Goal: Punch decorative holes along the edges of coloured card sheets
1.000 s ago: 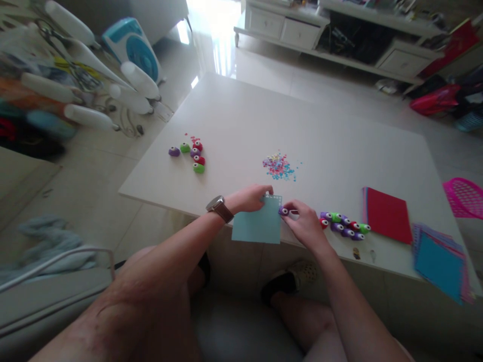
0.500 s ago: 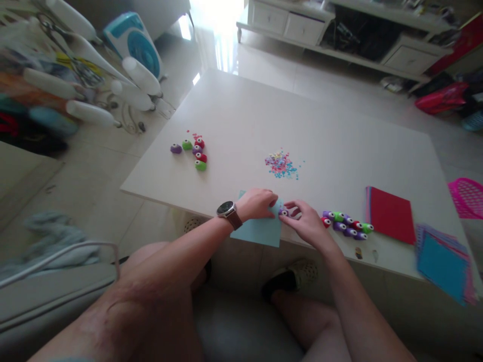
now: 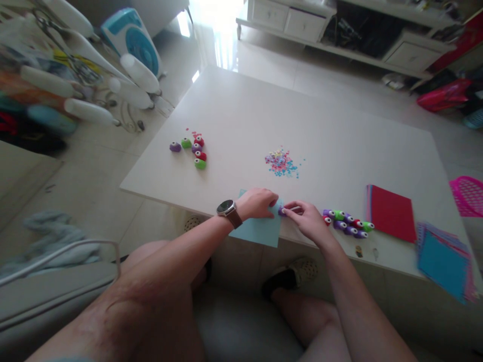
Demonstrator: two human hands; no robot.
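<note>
My left hand [image 3: 257,202], with a watch on the wrist, presses down on a light blue paper sheet [image 3: 258,230] that lies at the near edge of the white table [image 3: 339,151] and hangs over it. My right hand [image 3: 307,220] is closed on a small purple paper punch [image 3: 281,211] at the sheet's right corner. A row of several small punches [image 3: 347,224], purple, green and red, lies just right of my right hand. A little heap of coloured paper bits [image 3: 281,163] lies beyond my hands.
Another cluster of punches [image 3: 191,151] sits at the table's left. A red paper stack [image 3: 390,219] and a blue and pink stack [image 3: 443,261] lie at the right. A pink basket [image 3: 468,195] is at the right edge. A fan [image 3: 132,42] and white cabinet [image 3: 302,22] stand beyond.
The blue sheet was held up off the edge a second ago; it now lies flat under my left hand. My right hand has closed tighter on the purple punch.
</note>
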